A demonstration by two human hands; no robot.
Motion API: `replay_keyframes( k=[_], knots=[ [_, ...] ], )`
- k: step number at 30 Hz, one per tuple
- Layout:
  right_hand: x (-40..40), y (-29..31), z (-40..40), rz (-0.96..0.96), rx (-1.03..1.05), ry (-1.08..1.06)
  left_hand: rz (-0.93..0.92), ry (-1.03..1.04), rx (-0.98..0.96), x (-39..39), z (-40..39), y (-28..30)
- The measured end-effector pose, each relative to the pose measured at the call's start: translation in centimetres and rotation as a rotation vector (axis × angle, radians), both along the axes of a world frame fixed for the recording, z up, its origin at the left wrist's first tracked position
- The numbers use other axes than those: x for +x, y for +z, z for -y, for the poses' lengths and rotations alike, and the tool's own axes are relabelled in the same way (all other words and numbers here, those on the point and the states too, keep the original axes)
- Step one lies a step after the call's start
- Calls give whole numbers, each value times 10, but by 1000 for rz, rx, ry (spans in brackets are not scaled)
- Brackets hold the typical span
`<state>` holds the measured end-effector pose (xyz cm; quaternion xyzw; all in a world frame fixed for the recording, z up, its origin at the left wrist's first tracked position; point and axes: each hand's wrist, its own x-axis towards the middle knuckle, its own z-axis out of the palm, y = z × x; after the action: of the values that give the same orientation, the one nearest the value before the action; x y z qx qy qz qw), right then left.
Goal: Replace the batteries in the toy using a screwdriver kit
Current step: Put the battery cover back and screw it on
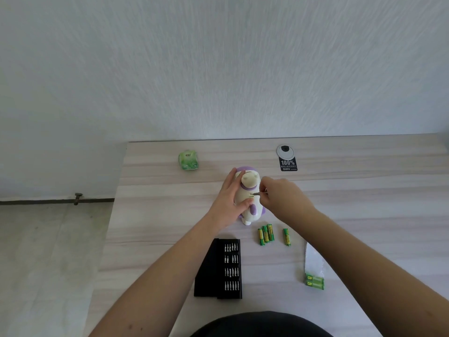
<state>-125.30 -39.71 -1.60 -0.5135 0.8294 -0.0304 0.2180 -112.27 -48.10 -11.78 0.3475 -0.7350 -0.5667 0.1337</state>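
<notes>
A white and purple toy (248, 188) lies on the wooden table (158, 215). My left hand (229, 200) presses on its left side and holds it steady. My right hand (283, 197) pinches a small screwdriver (257, 194), whose tip touches the toy's belly. Several loose green batteries (266, 234) lie just in front of the toy, one (287, 237) a little apart to the right. The black screwdriver kit (222, 268) lies open nearer me, with rows of bits showing.
A pack of green batteries (315, 281) on a white wrapper (312, 261) lies at the right front. A green tissue pack (187, 160) sits at the back left. A cable grommet (285, 151) and a black tag (288, 164) are at the back. The floor (48, 263) drops off to the left.
</notes>
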Motion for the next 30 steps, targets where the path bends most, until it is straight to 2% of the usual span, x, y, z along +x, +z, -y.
replay_keyframes(
  k=[6, 12, 20, 30],
  knots=[
    [2, 16, 15, -91, 161, 237, 8, -5, 14, 2, 0, 2],
    [-1, 21, 28, -196, 199, 418, 28, -23, -15, 2, 2, 2],
    [6, 37, 41, -257, 304, 323, 51, -15, -30, 1, 0, 5],
    [6, 31, 31, -224, 216, 386, 42, -22, -70, 1, 2, 5]
  ],
)
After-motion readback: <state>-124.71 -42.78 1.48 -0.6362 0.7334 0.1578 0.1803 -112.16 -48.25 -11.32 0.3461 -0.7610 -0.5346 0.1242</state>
